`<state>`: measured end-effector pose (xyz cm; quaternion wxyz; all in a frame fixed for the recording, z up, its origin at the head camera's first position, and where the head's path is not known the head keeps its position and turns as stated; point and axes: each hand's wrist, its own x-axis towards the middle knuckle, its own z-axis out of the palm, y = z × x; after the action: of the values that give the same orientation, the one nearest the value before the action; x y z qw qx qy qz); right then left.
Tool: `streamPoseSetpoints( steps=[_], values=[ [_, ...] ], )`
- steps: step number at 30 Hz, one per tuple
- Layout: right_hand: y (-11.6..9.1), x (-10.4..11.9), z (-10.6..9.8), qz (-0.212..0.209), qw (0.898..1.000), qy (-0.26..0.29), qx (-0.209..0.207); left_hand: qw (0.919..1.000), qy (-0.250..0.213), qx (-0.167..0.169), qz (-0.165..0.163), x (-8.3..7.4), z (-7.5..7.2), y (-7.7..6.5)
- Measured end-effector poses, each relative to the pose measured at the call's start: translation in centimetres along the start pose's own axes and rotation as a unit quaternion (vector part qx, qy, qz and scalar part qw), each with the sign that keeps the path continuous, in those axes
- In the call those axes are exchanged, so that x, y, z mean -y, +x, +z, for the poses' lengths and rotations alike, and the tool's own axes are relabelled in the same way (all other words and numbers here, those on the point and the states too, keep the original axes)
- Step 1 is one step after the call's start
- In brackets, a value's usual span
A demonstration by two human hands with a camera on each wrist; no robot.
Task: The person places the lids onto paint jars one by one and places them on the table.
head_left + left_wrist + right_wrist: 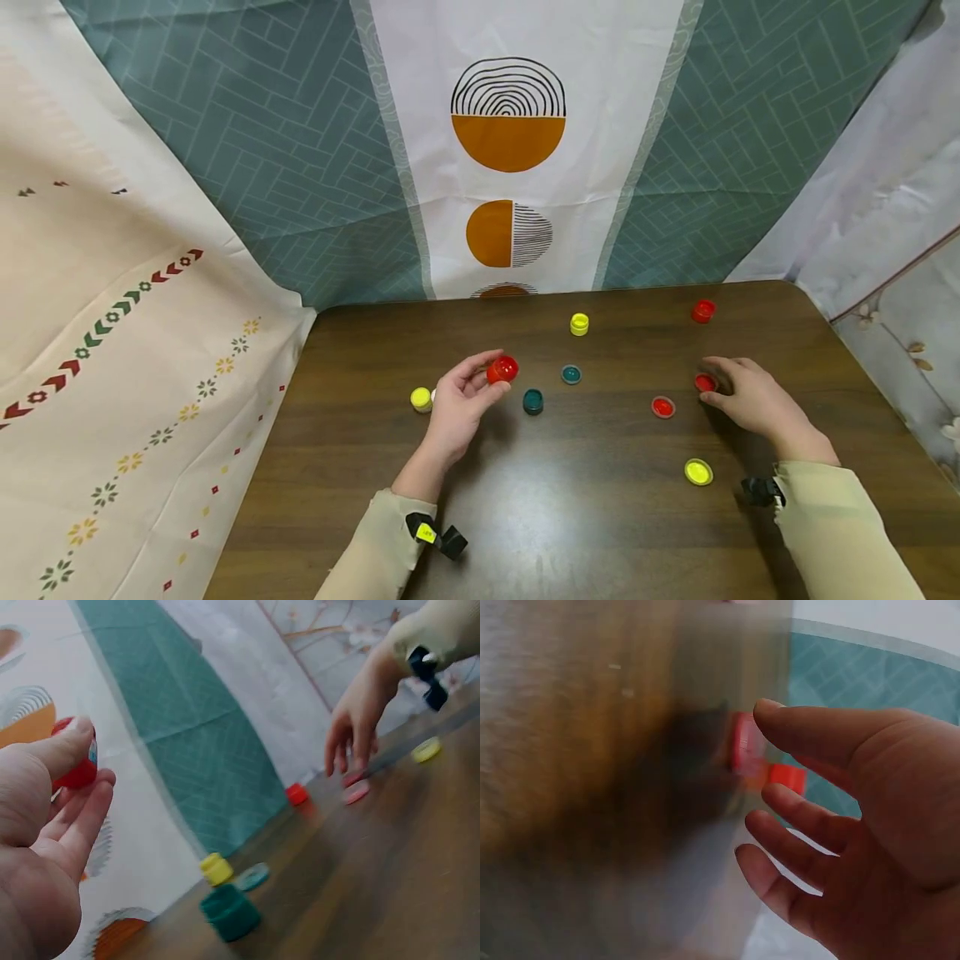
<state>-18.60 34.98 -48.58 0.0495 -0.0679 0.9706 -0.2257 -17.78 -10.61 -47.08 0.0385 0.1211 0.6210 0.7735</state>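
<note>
Raised over the table, my left hand [459, 412] [45, 825] pinches a small red tub [502, 369] [79, 776] between thumb and fingers. At the right, my right hand [757, 404] [855, 802] reaches down with fingers spread around a red lid [706, 382] [741, 744] that lies on the tabletop. Its thumb and fingertips are close to the lid's edge. Left of that hand lies another red lid [663, 407]. A teal tub [533, 402] [231, 913] stands just right of my left hand, and a teal lid [572, 374] lies beyond it.
On the brown wooden table [570, 517] stand a yellow tub [579, 324] and a red tub [703, 311] toward the back. A yellow lid [698, 472] lies nearer me. Another yellow tub [422, 399] sits left of my left hand. Patterned cloths [300, 167] hang around the table.
</note>
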Motion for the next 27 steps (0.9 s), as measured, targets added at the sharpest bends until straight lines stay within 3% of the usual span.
streamPoseSetpoints(
  steps=[8,19,23,27],
  values=[
    [0.2,-0.2,1.3,-0.002,1.000,-0.020,-0.017,0.9986,-0.039,0.001,-0.035,2.2,1.0,-1.6],
    [0.2,0.2,1.2,0.002,0.999,-0.026,-0.030,0.9982,-0.045,0.031,-0.026,2.8,1.2,-1.9],
    [0.4,1.7,1.0,0.017,0.999,0.005,-0.047,0.9981,-0.038,0.039,-0.029,2.9,1.2,-2.0],
    [0.7,5.1,1.1,-0.022,0.995,0.053,-0.084,0.9977,-0.021,0.055,-0.033,3.0,1.3,-2.1]
  ],
)
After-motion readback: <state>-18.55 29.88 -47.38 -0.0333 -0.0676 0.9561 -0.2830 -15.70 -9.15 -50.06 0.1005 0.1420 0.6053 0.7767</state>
